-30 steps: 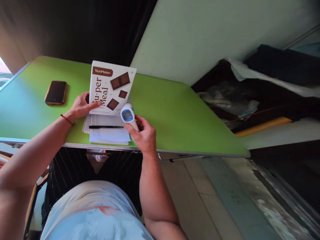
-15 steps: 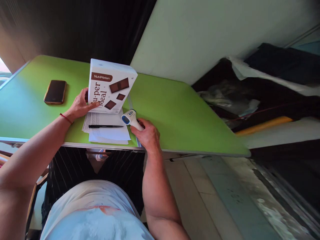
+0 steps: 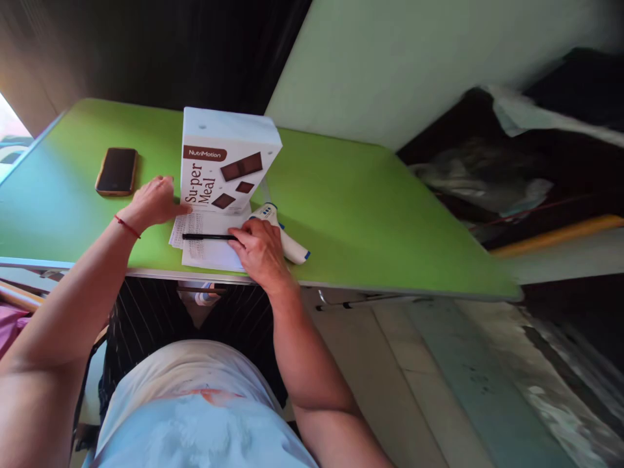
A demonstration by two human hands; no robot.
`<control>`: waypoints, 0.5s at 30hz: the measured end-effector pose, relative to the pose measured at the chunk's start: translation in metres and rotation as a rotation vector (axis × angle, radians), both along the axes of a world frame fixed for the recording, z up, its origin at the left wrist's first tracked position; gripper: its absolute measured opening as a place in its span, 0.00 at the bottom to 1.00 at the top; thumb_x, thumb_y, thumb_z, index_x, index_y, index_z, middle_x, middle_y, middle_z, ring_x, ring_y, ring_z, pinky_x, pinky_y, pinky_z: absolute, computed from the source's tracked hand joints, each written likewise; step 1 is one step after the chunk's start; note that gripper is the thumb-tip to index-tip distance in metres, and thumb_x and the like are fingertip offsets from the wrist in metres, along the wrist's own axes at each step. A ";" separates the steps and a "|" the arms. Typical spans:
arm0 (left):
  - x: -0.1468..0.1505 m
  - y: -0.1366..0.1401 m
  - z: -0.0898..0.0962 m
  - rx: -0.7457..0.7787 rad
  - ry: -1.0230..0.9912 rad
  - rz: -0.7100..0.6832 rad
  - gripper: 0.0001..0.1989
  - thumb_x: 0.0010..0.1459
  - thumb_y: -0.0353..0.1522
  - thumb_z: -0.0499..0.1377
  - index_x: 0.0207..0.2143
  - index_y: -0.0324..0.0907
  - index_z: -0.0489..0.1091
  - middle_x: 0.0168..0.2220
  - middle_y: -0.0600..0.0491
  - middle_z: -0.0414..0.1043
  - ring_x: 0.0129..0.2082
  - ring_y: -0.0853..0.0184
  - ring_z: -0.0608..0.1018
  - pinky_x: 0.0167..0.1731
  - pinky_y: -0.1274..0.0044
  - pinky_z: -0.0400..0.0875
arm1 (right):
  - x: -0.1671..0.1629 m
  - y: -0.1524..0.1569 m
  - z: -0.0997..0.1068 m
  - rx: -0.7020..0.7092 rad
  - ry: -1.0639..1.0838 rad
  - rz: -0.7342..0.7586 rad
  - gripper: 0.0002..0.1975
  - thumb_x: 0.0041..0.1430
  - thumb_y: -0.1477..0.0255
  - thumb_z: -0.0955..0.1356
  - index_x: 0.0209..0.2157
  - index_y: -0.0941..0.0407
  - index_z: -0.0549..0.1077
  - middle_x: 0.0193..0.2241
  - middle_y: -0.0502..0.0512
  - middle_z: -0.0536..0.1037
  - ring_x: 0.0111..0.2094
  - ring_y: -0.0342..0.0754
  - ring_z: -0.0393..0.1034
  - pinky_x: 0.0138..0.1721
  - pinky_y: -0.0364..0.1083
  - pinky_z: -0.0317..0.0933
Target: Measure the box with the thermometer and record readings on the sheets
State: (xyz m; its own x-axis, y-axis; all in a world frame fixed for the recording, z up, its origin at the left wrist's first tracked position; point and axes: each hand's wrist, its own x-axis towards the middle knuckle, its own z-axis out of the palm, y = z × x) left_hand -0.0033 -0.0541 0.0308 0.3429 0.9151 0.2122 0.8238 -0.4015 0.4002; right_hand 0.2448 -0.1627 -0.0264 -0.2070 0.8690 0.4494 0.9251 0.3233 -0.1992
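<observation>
A white and brown NutriMotion box stands upright on the green table. My left hand is at the box's left side, thumb stretched out to its lower left corner and fingers apart from it. With fingers and thumb, my right hand pinches the right end of a black pen, which lies level over the white papers. A white and blue infrared thermometer rests on the table beside my right hand, partly hidden behind it.
On the left part of the green table lies a phone in a brown case. A pale wall rises behind. Dark cloth and crumpled plastic lie beyond the table's right end.
My right hand has let go of the thermometer and moved left onto the pen. My left hand has loosened from the box's front, which now stands with its full print showing.
</observation>
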 end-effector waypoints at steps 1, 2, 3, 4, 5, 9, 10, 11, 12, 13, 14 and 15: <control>0.001 -0.014 0.007 -0.041 0.183 0.093 0.19 0.56 0.43 0.71 0.41 0.37 0.77 0.44 0.38 0.78 0.48 0.38 0.82 0.48 0.54 0.76 | -0.001 0.000 0.000 -0.030 -0.012 0.012 0.10 0.68 0.74 0.71 0.46 0.53 0.86 0.40 0.62 0.80 0.47 0.59 0.71 0.49 0.56 0.63; 0.002 -0.030 0.013 -0.054 0.300 0.137 0.18 0.60 0.44 0.68 0.40 0.37 0.78 0.43 0.39 0.78 0.48 0.39 0.82 0.48 0.55 0.76 | -0.002 0.000 0.001 -0.053 -0.020 0.020 0.10 0.68 0.74 0.71 0.45 0.53 0.86 0.40 0.62 0.80 0.47 0.59 0.72 0.50 0.56 0.63; 0.003 -0.047 0.015 -0.040 0.349 0.137 0.16 0.64 0.43 0.65 0.40 0.37 0.79 0.42 0.40 0.78 0.48 0.42 0.82 0.47 0.58 0.76 | -0.002 0.001 0.001 -0.070 -0.026 0.025 0.10 0.69 0.74 0.70 0.44 0.54 0.86 0.40 0.62 0.80 0.48 0.59 0.72 0.51 0.56 0.63; 0.004 -0.063 0.015 -0.021 0.352 0.096 0.15 0.66 0.42 0.63 0.41 0.39 0.80 0.42 0.42 0.79 0.46 0.46 0.83 0.45 0.62 0.76 | -0.001 0.001 0.001 -0.081 -0.031 0.024 0.09 0.69 0.74 0.70 0.44 0.54 0.85 0.39 0.62 0.80 0.48 0.59 0.72 0.51 0.56 0.63; 0.005 -0.079 0.010 0.015 0.317 0.014 0.13 0.68 0.40 0.62 0.43 0.40 0.80 0.43 0.44 0.79 0.44 0.49 0.83 0.43 0.65 0.76 | -0.001 0.001 0.001 -0.089 -0.035 0.019 0.09 0.69 0.74 0.70 0.44 0.55 0.85 0.40 0.62 0.80 0.48 0.60 0.72 0.51 0.56 0.63; 0.002 -0.124 -0.029 0.413 0.103 -0.369 0.11 0.74 0.35 0.56 0.46 0.44 0.79 0.44 0.45 0.81 0.40 0.58 0.81 0.40 0.68 0.74 | -0.001 0.001 0.003 -0.088 0.013 -0.006 0.06 0.69 0.74 0.69 0.41 0.56 0.81 0.41 0.63 0.80 0.48 0.61 0.73 0.52 0.58 0.63; 0.000 -0.130 -0.039 0.492 0.076 -0.404 0.11 0.75 0.33 0.56 0.46 0.44 0.79 0.43 0.46 0.81 0.39 0.59 0.80 0.38 0.68 0.73 | -0.001 0.000 0.003 -0.068 0.066 -0.008 0.06 0.69 0.73 0.69 0.42 0.56 0.79 0.41 0.63 0.80 0.48 0.61 0.73 0.52 0.58 0.64; -0.001 -0.135 -0.048 0.563 0.057 -0.403 0.10 0.75 0.31 0.56 0.46 0.43 0.78 0.42 0.47 0.82 0.40 0.59 0.81 0.38 0.68 0.73 | -0.001 -0.002 0.004 -0.037 0.146 -0.009 0.06 0.69 0.71 0.68 0.42 0.55 0.78 0.41 0.62 0.80 0.47 0.60 0.74 0.52 0.57 0.65; -0.003 -0.139 -0.054 0.617 0.038 -0.391 0.09 0.75 0.30 0.56 0.46 0.42 0.77 0.42 0.47 0.82 0.42 0.59 0.81 0.38 0.69 0.73 | -0.002 -0.004 0.005 -0.001 0.254 -0.013 0.06 0.70 0.69 0.68 0.43 0.54 0.77 0.40 0.61 0.79 0.46 0.59 0.75 0.50 0.56 0.67; -0.004 -0.141 -0.059 0.656 0.022 -0.378 0.08 0.74 0.30 0.57 0.46 0.42 0.77 0.42 0.47 0.83 0.43 0.59 0.82 0.39 0.69 0.73 | -0.004 -0.008 0.006 0.032 0.384 -0.019 0.07 0.70 0.66 0.67 0.44 0.53 0.75 0.39 0.59 0.79 0.43 0.57 0.75 0.47 0.55 0.68; -0.004 -0.144 -0.062 0.690 0.009 -0.364 0.06 0.74 0.30 0.58 0.46 0.42 0.76 0.42 0.47 0.83 0.44 0.59 0.82 0.40 0.69 0.74 | -0.008 -0.012 0.006 0.060 0.528 -0.027 0.08 0.70 0.63 0.66 0.44 0.52 0.74 0.36 0.56 0.78 0.39 0.54 0.75 0.44 0.53 0.69; -0.004 -0.145 -0.064 0.717 -0.001 -0.353 0.05 0.73 0.30 0.59 0.46 0.42 0.76 0.43 0.47 0.83 0.44 0.60 0.83 0.40 0.69 0.74 | -0.012 -0.017 0.006 0.077 0.671 -0.029 0.09 0.70 0.61 0.65 0.43 0.51 0.72 0.33 0.53 0.76 0.34 0.51 0.74 0.39 0.51 0.70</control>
State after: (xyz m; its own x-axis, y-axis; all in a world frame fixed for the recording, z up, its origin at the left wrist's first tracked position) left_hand -0.0073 -0.1994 -0.0336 0.5865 0.3926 0.7085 0.5997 -0.7984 -0.0540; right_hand 0.2325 -0.1799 -0.0206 0.1617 0.8306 0.5328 0.6175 0.3360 -0.7112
